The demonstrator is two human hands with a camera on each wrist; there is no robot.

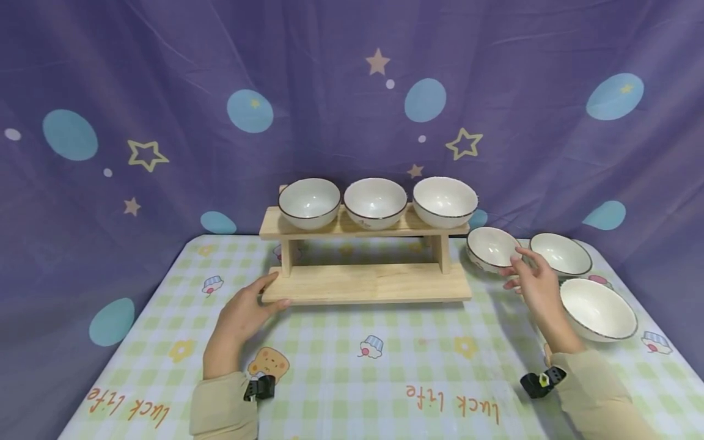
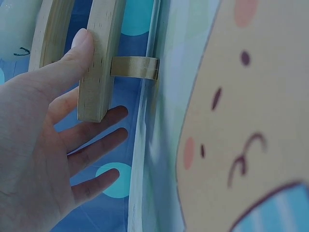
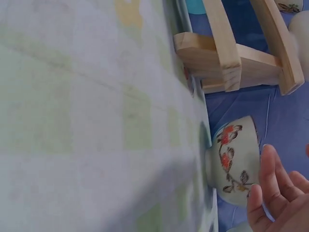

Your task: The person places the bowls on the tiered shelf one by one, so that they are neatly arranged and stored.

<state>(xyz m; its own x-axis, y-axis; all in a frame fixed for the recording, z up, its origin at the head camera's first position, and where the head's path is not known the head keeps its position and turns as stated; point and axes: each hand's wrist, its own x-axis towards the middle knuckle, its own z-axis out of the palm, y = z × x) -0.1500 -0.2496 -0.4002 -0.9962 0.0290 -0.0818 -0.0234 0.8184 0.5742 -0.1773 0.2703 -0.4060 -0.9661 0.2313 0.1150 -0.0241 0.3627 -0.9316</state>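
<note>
1 floral bowl (image 1: 486,245) near far edge of desk (image 1: 341,385), beside rack (image 1: 363,286).
Right hand (image 1: 538,287): fingers apart by rim. Left hand (image 1: 239,318): fingers pinch rack's end. Bowl likely stiff, slick, breakable; best gripped at rim.

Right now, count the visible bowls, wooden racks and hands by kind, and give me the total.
Bowls on the rack: 3
Bowls on the table: 3
Wooden rack: 1
Hands: 2
Total: 9
</note>
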